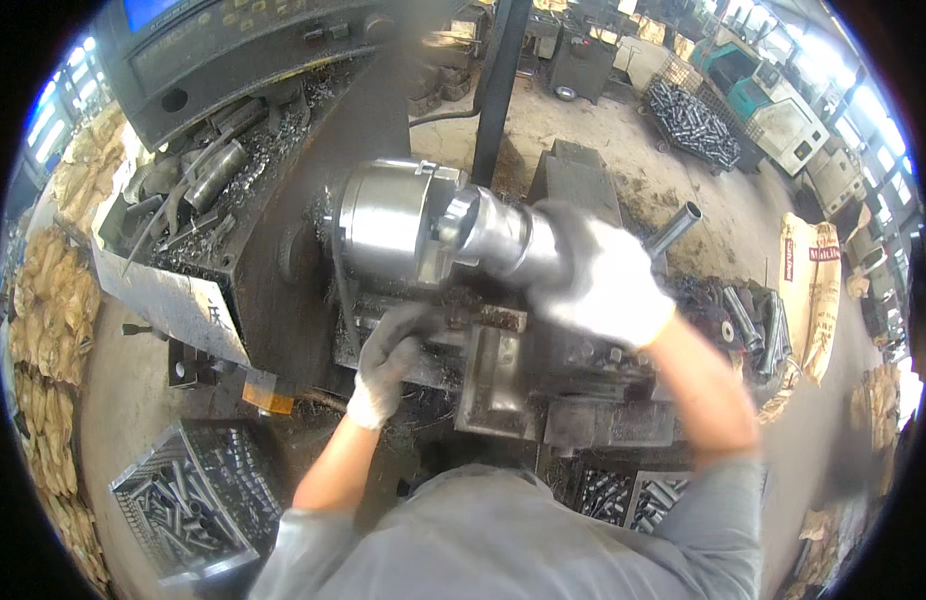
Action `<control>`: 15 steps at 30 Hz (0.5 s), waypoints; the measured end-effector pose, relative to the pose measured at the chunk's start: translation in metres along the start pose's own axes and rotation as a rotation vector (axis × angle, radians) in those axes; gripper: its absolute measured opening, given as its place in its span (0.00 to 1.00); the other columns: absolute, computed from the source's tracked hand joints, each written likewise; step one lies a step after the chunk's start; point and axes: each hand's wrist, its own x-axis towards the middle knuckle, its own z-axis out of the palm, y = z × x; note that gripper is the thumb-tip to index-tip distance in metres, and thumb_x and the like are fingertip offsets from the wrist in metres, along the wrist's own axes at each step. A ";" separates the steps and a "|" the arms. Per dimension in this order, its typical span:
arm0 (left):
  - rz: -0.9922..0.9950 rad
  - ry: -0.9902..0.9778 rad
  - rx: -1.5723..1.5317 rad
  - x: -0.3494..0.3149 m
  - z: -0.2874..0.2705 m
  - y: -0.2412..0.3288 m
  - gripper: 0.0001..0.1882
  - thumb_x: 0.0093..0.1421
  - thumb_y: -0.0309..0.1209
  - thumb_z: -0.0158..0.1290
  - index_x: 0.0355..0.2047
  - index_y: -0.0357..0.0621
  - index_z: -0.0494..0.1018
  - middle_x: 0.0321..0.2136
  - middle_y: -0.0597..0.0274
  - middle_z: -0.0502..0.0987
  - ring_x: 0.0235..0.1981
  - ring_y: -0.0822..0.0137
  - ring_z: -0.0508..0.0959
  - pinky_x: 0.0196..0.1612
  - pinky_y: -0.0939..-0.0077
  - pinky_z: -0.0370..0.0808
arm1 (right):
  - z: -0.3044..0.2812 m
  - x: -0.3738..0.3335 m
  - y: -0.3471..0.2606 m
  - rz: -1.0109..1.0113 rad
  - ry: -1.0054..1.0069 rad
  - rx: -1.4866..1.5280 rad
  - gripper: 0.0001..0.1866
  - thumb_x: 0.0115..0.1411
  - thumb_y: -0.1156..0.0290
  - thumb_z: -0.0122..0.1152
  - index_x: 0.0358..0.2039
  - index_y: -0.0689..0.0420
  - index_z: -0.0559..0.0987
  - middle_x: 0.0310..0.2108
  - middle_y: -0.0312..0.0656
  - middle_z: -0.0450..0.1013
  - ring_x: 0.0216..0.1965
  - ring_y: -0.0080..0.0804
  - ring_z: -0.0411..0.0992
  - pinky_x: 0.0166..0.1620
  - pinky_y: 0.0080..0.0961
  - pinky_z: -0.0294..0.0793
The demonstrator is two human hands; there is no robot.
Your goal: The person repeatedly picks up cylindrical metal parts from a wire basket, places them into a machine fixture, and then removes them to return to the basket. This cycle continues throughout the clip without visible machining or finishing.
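Observation:
A shiny round lathe chuck (385, 222) sits at the centre, its jaws facing right. Just right of the jaws is a thick, stepped metal cylinder (498, 238); I cannot tell whether it touches them. My right hand (608, 285), in a white glove with dark, dirty fingers, is closed around the cylinder's right end and smeared by motion. Below the chuck, my left hand (385, 365) is in a soiled glove. Its fingers are loosely curved and apart from the thumb, with nothing visible in them. A grey metal block (498, 375) of the lathe lies between my hands.
A control panel (233, 60) overhangs a chip-strewn metal tray (168, 285) at left. On the floor stands a crate (188, 575) of metal tubes. An upright tube (675, 228) and a paper sack (811, 290) are at right. Farther back is a wire-sided bin (748, 158) of metal parts.

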 end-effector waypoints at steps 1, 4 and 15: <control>-0.076 0.071 -0.045 -0.013 -0.011 -0.014 0.37 0.66 0.54 0.64 0.64 0.37 0.73 0.57 0.52 0.80 0.57 0.56 0.81 0.66 0.54 0.73 | -0.010 0.017 0.025 -0.060 -0.001 -0.194 0.38 0.51 0.65 0.74 0.62 0.61 0.74 0.47 0.57 0.82 0.39 0.49 0.85 0.42 0.41 0.88; -0.342 0.372 0.001 -0.079 -0.044 -0.054 0.32 0.65 0.48 0.65 0.60 0.36 0.75 0.50 0.55 0.81 0.53 0.59 0.81 0.60 0.60 0.78 | -0.008 0.055 0.091 -0.054 -0.285 -0.736 0.28 0.55 0.63 0.72 0.56 0.57 0.79 0.43 0.52 0.83 0.41 0.49 0.85 0.44 0.44 0.86; -0.220 1.042 0.122 -0.194 -0.168 -0.079 0.13 0.74 0.44 0.53 0.44 0.49 0.77 0.34 0.66 0.79 0.34 0.65 0.79 0.38 0.67 0.76 | 0.092 0.094 0.159 0.147 -0.755 -0.006 0.40 0.45 0.49 0.78 0.54 0.62 0.81 0.45 0.58 0.84 0.46 0.52 0.83 0.50 0.43 0.81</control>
